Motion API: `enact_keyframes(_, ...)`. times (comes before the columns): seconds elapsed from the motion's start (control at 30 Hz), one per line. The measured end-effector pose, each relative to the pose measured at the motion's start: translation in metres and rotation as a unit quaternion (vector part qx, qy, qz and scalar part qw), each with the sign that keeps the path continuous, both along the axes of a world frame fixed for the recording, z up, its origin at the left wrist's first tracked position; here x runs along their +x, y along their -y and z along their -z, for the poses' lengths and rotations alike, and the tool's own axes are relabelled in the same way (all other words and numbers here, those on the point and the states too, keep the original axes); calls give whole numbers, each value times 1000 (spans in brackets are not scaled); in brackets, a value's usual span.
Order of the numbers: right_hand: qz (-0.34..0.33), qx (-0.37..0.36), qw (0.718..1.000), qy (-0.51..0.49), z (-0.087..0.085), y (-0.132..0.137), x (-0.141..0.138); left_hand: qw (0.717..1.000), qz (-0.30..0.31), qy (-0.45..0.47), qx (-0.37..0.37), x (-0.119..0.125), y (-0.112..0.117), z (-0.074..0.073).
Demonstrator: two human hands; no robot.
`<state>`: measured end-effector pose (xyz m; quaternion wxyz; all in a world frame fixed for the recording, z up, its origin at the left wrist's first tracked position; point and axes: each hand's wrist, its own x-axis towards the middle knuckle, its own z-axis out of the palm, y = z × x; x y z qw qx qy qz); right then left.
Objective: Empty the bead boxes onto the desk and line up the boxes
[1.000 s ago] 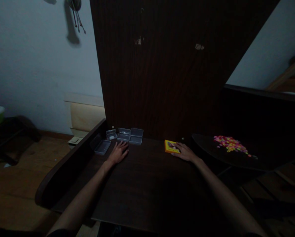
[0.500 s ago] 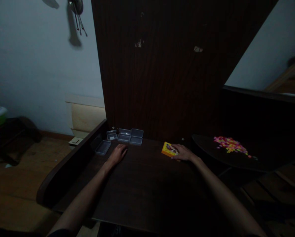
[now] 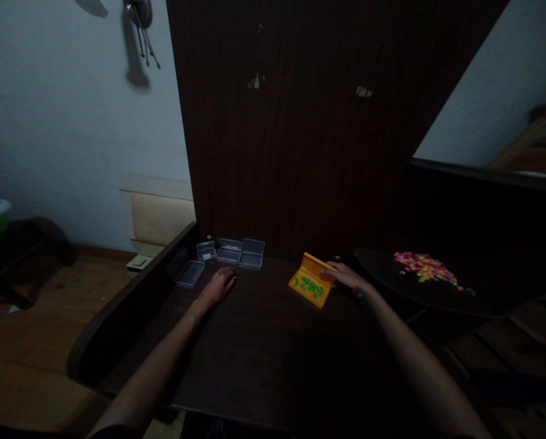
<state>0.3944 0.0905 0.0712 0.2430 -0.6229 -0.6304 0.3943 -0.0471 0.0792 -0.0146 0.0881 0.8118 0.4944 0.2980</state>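
Note:
A yellow hinged box (image 3: 299, 284) rests on the dark tabletop with its lid raised and tilted back. Several small green pieces (image 3: 312, 286) lie scattered inside it. My right hand (image 3: 343, 275) grips the lid's right side, thumb on the inner face and the fingers behind it, partly hidden. On the left, my left hand (image 3: 220, 284) lies flat on the table, fingers stretched out, holding nothing. Just beyond it is a clear plastic box (image 3: 251, 261) with its lid up, beside another clear box (image 3: 228, 253) and a smaller one (image 3: 206, 251).
A further clear box (image 3: 191, 274) sits by the table's raised left side (image 3: 131, 299). To the right, a pile of pink, orange and yellow pieces (image 3: 426, 268) covers part of a dark curved shelf (image 3: 378, 262). A tall dark panel (image 3: 295, 152) stands behind the table (image 3: 245, 347).
The yellow box was closed under my right hand; now its lid is lifted and the green pieces show. My right hand has shifted onto the lid's edge. The left hand stays put.

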Motion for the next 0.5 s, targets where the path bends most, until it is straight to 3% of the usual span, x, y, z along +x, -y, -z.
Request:
enact_keyframes(0.23, 99, 14, 993, -63, 19, 4, 12, 1000, -2, 11, 14, 1, 4, -2)
enact_keyframes(0.5, 128, 31, 982, -134, 33, 19, 3, 999, 2, 30, 24, 2, 1, -4)
